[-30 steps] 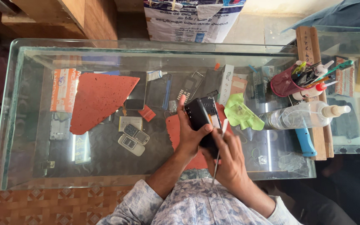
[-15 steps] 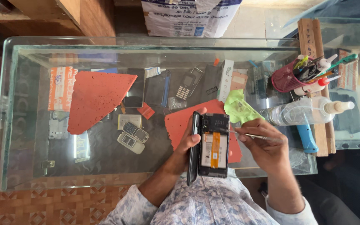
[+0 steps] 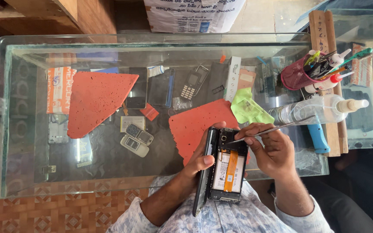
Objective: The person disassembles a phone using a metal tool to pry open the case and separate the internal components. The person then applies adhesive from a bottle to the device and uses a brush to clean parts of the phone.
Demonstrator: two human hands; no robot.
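1. Left hand point(image 3: 199, 162) — clasped around the left edge of an opened smartphone point(image 3: 226, 166), thumb lying over the frame; it holds the phone at the lower centre of the frame, at the near edge of the worktop.
2. Opened smartphone — back cover off, white battery with an orange flex strip exposed, dark camera block at its top end. Tilted slightly, part over the glass, part over the person's lap.
3. Right hand point(image 3: 273, 151) — fingers pinched on a thin metal tool point(image 3: 273, 128), its tip resting at the upper part of the phone's interior, near the camera block.
4. Step in hand, as judged: probing or prying a part at the top of the open phone. The next move looks to need a steady left grip and light, well-aimed pressure at the tip — whether the point sits on a screw or a connector cannot be told.
5. Glass worktop point(image 3: 109, 172) — two orange foam mats: one at upper left point(image 3: 93, 101), one point(image 3: 199, 123) just behind the phone.
6. Small keypad phones point(image 3: 135, 138) left of centre; a green cloth point(image 3: 249, 108) and a clear bottle point(image 3: 316, 110) at right.
7. Pink tool cup point(image 3: 296, 77), upper right, bristling with tools.
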